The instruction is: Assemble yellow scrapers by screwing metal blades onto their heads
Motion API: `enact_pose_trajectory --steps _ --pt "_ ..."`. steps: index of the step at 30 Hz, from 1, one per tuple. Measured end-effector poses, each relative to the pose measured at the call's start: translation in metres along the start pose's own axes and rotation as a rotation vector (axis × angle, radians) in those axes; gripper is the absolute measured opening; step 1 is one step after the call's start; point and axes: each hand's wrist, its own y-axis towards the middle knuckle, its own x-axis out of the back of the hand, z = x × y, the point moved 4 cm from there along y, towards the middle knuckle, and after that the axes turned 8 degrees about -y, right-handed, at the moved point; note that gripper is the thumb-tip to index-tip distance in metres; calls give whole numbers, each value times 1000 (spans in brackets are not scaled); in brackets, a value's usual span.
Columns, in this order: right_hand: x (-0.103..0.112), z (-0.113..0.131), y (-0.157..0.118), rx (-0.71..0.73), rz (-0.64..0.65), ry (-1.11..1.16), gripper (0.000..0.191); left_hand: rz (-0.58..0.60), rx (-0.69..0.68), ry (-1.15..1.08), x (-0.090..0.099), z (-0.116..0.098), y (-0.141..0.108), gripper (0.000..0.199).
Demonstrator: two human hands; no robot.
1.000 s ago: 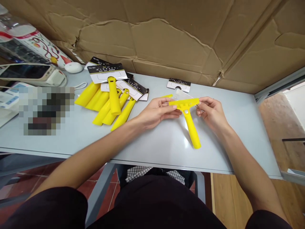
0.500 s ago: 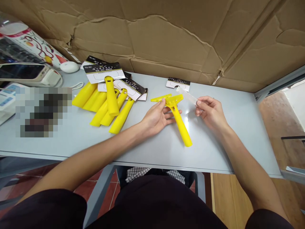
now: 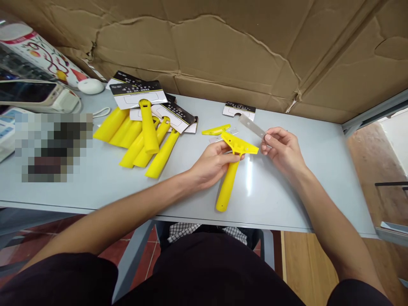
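My left hand [image 3: 219, 163] is closed round the neck of a yellow scraper handle [image 3: 230, 180], whose wide head points away from me. Between the thumb and fingers of my right hand [image 3: 280, 146] is a flat metal blade [image 3: 252, 126] with holes in it, its free end reaching left above the table. Blade and scraper head are close but apart. Just behind the head lie a yellow clamp plate [image 3: 216, 129] and a second thin metal strip [image 3: 225, 135], partly hidden by it.
Several yellow scrapers [image 3: 148, 131] with black-and-white header cards [image 3: 137, 94] are piled left of my hands. A loose card [image 3: 239, 110] lies at the back by the cardboard [image 3: 229, 46]. Farther left are a phone-like device [image 3: 28, 93], a white mouse [image 3: 91, 86] and a bottle [image 3: 41, 55].
My left hand has taken hold of the scraper handle by its neck and swung it so its lower end points left. The yellow plate now lies free. The blade has tilted, showing its flat side.
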Motion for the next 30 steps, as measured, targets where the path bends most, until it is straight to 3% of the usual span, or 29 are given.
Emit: enact_pose_trajectory --steps 3,8,18,24,27,30 --pt "0 1 -1 50 7 -49 25 60 46 26 1 4 0 19" --pt "3 0 -2 91 -11 -147 21 91 169 32 1 10 -4 20" --pt "-2 7 -6 201 -9 -407 14 63 100 79 3 7 -1 28" --pt "-2 7 -8 202 -124 -410 14 59 94 88 0 4 -4 25" --pt "5 5 -7 209 -214 -296 18 68 92 89 -2 3 -4 25" --pt "6 4 -7 197 -224 -185 26 70 84 91 -1 4 -3 23"
